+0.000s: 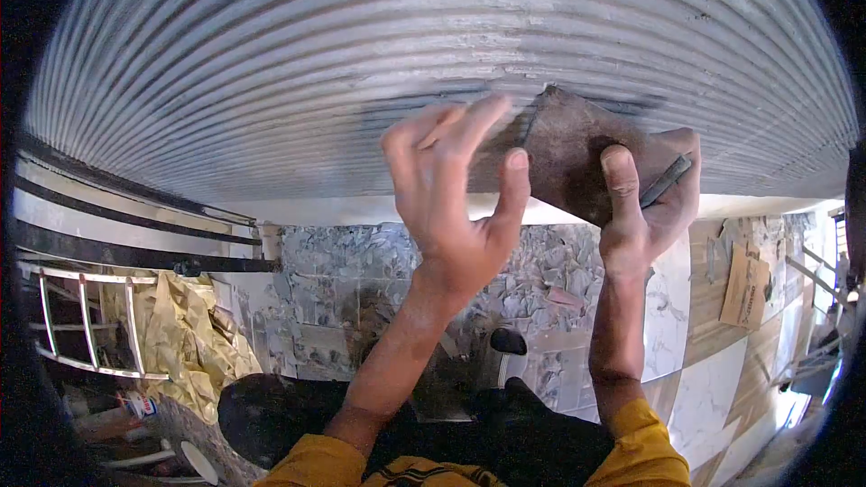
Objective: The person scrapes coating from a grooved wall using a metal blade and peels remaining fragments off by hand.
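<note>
A worn brown sheet (573, 149) with dark patches is gripped in my right hand (645, 189), the thumb lying on its face. A small grey strip (666, 180) shows between the thumb and fingers of that hand. Just left of the sheet is my left hand (456, 176), raised with thumb and fingers apart, slightly blurred and holding nothing. Behind both hands stretches a grey ridged surface (433, 45), with darker streaks around the sheet.
Scraps litter the floor (343, 261) below. Crumpled yellowish paper (185, 334) and a metal ladder-like frame (86, 320) are at the left. A flattened cardboard piece (744, 287) lies on tiles at the right. A shoe (511, 356) shows at bottom centre.
</note>
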A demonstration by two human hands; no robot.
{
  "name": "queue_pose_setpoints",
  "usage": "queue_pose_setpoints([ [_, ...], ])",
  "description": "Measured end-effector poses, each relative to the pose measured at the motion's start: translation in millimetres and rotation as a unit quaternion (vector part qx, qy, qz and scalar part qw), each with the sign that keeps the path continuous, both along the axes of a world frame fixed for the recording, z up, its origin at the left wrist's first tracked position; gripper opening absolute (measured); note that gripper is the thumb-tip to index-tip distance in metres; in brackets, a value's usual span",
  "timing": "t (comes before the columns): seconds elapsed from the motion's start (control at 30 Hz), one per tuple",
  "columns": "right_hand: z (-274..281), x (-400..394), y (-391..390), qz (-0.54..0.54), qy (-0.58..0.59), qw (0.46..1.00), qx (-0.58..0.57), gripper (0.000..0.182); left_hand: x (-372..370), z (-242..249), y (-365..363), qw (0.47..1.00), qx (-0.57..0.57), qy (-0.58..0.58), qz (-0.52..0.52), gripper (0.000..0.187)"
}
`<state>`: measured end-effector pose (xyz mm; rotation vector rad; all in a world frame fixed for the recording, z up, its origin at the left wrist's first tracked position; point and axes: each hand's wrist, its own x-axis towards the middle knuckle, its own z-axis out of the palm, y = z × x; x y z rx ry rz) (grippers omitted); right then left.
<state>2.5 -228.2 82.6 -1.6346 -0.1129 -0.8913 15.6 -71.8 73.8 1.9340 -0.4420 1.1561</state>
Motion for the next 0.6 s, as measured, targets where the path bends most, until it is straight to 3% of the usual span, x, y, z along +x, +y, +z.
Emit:
queue_pose_setpoints([
  [0.23,32.6,-8.0,-0.9,0.041,0.044,0.998,0.007,0.029,-3.6,-1.9,-7.8,0.999,0.018,0.043,-0.003,0.046],
  [0.4,40.8,-8.6,-10.7,0.007,0.015,0.985,-0.169,0.025,-4.3,-5.0,-10.3,0.997,0.052,0.050,0.024,0.046],
  [0.6,47.3,-2.3,-11.4,0.078,0.053,0.993,-0.066,0.021,-7.2,-3.6,-12.5,0.998,0.028,0.056,0.013,0.048],
])
